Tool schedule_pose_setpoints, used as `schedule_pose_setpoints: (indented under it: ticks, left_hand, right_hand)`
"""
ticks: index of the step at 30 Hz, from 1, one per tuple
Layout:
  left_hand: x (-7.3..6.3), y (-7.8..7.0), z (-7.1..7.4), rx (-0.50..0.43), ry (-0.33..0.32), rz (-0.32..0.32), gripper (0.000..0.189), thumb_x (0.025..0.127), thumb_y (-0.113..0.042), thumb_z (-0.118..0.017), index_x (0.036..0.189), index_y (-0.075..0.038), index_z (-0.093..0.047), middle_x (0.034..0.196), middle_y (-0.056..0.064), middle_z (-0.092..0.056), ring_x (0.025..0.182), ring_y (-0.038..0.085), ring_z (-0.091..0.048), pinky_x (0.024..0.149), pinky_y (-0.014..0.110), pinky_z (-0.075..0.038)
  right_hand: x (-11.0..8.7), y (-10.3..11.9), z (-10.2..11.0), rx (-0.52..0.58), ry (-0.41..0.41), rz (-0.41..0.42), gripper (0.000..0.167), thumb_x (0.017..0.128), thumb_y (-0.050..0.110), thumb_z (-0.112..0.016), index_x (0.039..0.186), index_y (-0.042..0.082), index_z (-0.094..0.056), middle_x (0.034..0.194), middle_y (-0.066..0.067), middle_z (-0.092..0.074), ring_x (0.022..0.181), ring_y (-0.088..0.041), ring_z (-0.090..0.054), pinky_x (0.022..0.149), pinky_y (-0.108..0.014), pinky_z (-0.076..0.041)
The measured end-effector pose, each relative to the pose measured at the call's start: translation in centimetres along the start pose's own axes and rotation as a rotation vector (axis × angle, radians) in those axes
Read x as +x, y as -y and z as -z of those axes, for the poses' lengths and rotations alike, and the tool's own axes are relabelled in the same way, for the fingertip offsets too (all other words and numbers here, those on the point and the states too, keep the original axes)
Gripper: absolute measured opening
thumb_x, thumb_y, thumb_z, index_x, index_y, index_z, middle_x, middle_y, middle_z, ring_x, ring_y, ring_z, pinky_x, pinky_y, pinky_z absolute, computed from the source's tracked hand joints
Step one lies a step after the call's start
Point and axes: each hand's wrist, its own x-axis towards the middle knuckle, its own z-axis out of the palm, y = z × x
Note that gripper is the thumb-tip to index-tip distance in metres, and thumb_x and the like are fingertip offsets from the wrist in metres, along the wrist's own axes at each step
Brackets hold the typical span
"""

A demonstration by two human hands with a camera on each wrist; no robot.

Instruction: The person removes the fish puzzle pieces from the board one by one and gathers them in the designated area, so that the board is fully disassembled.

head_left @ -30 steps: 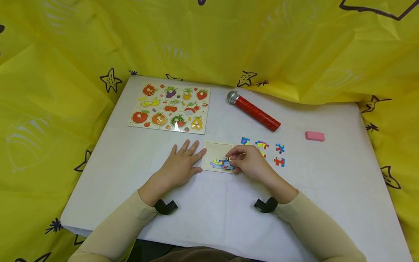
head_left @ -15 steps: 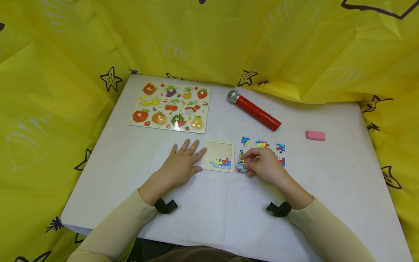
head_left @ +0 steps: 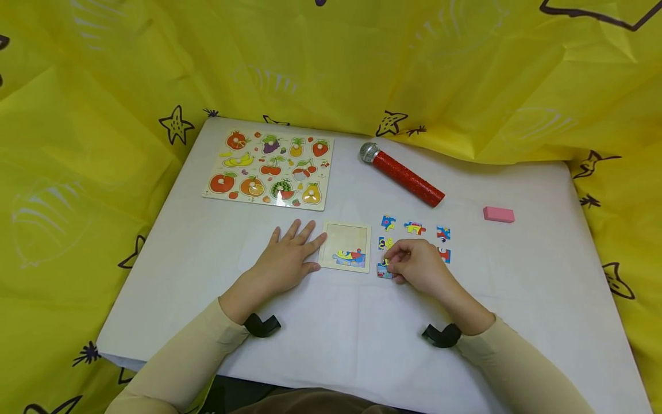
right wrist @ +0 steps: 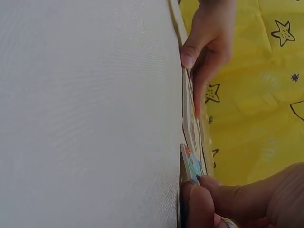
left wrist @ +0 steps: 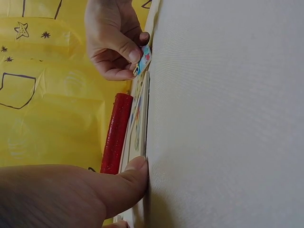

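My left hand (head_left: 283, 259) lies with fingers spread on the table, thumb and index finger touching the left edge of a small wooden puzzle tray (head_left: 343, 224). Joined blue, yellow and red jigsaw pieces (head_left: 349, 259) lie in the tray's lower right. Just right of the tray, my right hand (head_left: 418, 263) pinches a jigsaw piece (head_left: 384, 272) between thumb and fingers. That piece (left wrist: 144, 58) looks tilted in the left wrist view. In the right wrist view the piece (right wrist: 192, 165) is close to the tray's edge. The right hand partly covers some loose pieces.
Several loose jigsaw pieces (head_left: 414, 228) lie right of the tray. A fruit peg puzzle board (head_left: 266, 169) is at the back left. Behind the pieces lies a red microphone (head_left: 405, 177), and a pink eraser (head_left: 499, 214) sits farther right. Yellow cloth (head_left: 331, 69) hangs around the table.
My right hand has moved right, from over the tray's lower right corner to beside the tray, with the piece. The joined pieces now show uncovered. My left hand has stayed still.
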Motion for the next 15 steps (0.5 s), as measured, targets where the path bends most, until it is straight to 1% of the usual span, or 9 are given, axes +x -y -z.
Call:
schedule_pose_setpoints:
  ticks: [5,10,13,15]
  left_hand:
    - [-0.01,-0.01,-0.05,-0.007,-0.002,0.005,0.071,0.105,-0.046,-0.066,0.169,-0.03,-0.038,0.181,0.008,-0.022,0.169,0.043,-0.014,0.128,0.077,-0.018]
    - [-0.03,-0.08,-0.02,-0.011,0.003,0.013,0.072,0.105,-0.046,-0.066,0.169,-0.031,-0.037,0.181,0.006,-0.021,0.169,0.042,-0.014,0.129,0.077,-0.017]
    - [-0.02,-0.1,0.02,-0.01,0.002,0.01,0.072,0.105,-0.047,-0.067,0.169,-0.03,-0.037,0.181,0.007,-0.022,0.169,0.043,-0.014,0.129,0.077,-0.017]
    - [-0.03,-0.08,0.05,-0.01,-0.002,0.007,0.072,0.105,-0.047,-0.067,0.169,-0.03,-0.038,0.181,0.007,-0.022,0.169,0.043,-0.014,0.129,0.077,-0.017]
  right_hand:
    - [-0.11,0.26,-0.46,-0.094,-0.053,0.035,0.007,0.094,0.007,-0.08,0.1,0.011,-0.079,0.083,-0.006,-0.071,0.064,-0.017,-0.068,0.061,-0.027,-0.056]
    - [-0.24,0.47,-0.71,-0.189,-0.094,0.047,0.009,0.093,0.009,-0.081,0.097,0.016,-0.08,0.081,-0.002,-0.07,0.062,-0.018,-0.064,0.06,-0.027,-0.05]
    - [-0.22,0.55,-0.77,-0.219,-0.103,0.045,0.009,0.092,0.009,-0.082,0.097,0.017,-0.079,0.08,-0.002,-0.069,0.067,-0.019,-0.063,0.063,-0.028,-0.049]
    - [-0.18,0.6,-0.82,-0.254,-0.112,0.063,0.01,0.092,0.009,-0.082,0.096,0.017,-0.08,0.08,-0.002,-0.069,0.074,-0.02,-0.062,0.066,-0.03,-0.048]
